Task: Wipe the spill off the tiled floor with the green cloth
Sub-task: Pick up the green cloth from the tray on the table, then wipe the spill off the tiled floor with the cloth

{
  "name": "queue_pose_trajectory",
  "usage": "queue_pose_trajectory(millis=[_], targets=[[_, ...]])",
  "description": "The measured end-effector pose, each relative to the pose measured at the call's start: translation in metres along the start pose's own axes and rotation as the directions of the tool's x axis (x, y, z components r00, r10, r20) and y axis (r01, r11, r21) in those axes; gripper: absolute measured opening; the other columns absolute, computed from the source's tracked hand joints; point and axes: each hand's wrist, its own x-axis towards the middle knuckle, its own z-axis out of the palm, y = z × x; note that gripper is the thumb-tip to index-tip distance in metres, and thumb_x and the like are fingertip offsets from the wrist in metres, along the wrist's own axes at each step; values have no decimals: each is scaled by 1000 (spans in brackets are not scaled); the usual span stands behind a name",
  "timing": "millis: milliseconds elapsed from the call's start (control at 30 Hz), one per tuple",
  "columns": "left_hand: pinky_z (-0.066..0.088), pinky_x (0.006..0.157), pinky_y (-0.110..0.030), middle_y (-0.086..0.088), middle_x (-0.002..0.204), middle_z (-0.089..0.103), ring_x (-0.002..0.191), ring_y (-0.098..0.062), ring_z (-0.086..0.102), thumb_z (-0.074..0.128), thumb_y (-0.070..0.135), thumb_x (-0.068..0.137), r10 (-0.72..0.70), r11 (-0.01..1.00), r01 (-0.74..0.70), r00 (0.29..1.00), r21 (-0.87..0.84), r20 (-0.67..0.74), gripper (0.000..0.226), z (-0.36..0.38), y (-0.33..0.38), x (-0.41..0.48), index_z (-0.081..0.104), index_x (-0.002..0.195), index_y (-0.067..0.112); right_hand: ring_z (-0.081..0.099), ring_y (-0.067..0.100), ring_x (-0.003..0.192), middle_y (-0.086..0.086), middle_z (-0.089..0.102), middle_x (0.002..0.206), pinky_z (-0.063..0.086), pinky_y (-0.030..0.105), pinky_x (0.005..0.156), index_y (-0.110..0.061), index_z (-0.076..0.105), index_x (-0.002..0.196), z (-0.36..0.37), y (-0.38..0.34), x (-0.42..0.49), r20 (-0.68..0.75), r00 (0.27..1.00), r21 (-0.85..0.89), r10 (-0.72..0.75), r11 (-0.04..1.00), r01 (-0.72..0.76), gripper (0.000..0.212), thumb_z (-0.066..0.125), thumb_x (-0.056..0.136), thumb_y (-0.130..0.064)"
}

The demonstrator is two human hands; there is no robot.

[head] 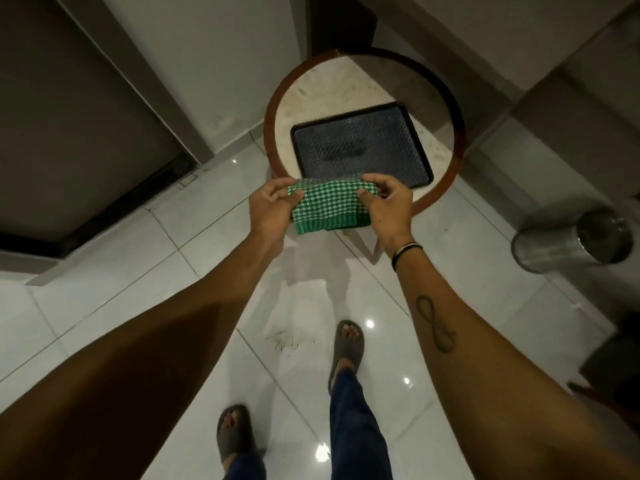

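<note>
Green checked cloth [327, 207]: folded, held in the air before the round table [360, 98], above the tiled floor [138, 271]. Left hand [272, 207] and right hand [386, 202]: each grip pinched closed on one cloth end. Black tray [360, 148]: on table.

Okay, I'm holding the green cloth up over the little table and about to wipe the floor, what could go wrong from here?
1. The spill lies on glossy floor tiles right beside your right sandal; stepping in it could mean a slip.
2. The steel tumbler lies on its side nearby; crouching down, you might knock it rolling.
3. The green cloth is folded small between your left hand and right hand; it may smear rather than soak.
</note>
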Motion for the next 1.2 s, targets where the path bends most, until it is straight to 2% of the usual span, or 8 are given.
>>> queue_pose_trajectory(millis=[233,367,500,867,967,1033,1100,1200], targets=[[67,68,-25,-24,122,77,86,-17,79,77,-4,94,3,999,-7,996,45,85,28,-145,-60,-113,77,121,5,74,21,103,12,80,118,64,32,97,-12,81,119,37,24,-192,-16,993,115,113,987,-111,31,77,94,5],[68,70,-27,-12,108,73,91,-23,77,76,-5,94,-49,994,37,991,101,121,31,-229,-101,-168,77,124,3,77,1,86,7,80,117,63,19,83,-11,83,114,60,50,-303,7,976,144,219,965,-218,27,76,95,7],[70,74,-30,-7,102,74,93,-26,77,78,-5,94,-128,987,112,981,113,145,33,-286,-137,-215,77,126,2,78,8,91,-1,82,107,66,36,93,-14,84,105,66,71,-385,43,935,169,353,920,-355,29,74,93,11],[67,93,-39,-16,125,82,108,-29,82,87,10,89,-471,873,481,875,-77,112,57,-332,-248,-246,66,142,1,75,27,103,12,79,110,66,51,97,-9,75,123,94,152,-453,54,832,361,553,766,-532,35,82,91,4],[70,78,-33,-10,114,86,97,-24,85,82,3,92,-490,870,493,863,10,128,37,-340,-284,-242,76,128,8,73,25,105,8,75,115,63,45,97,-3,50,155,100,191,-460,191,726,361,661,640,-678,68,77,93,7],[67,67,-27,-4,105,87,86,-17,85,80,-1,92,-485,874,476,863,94,139,31,-347,-312,-238,78,120,14,71,31,113,8,76,115,58,51,110,-1,58,147,105,225,-462,275,669,273,691,611,-743,59,73,92,11],[66,66,-26,-2,103,86,86,-18,84,80,-5,90,-472,876,448,873,179,126,35,-355,-349,-231,78,120,14,74,27,106,4,81,106,65,40,91,-9,75,123,113,261,-466,323,642,175,696,622,-763,41,67,91,16],[69,82,-39,-2,105,84,102,-26,82,76,-13,89,-424,881,375,896,288,129,39,-362,-413,-216,77,123,8,78,16,88,6,80,108,63,22,64,-10,73,129,132,318,-470,275,656,118,703,653,-748,50,68,90,20]])
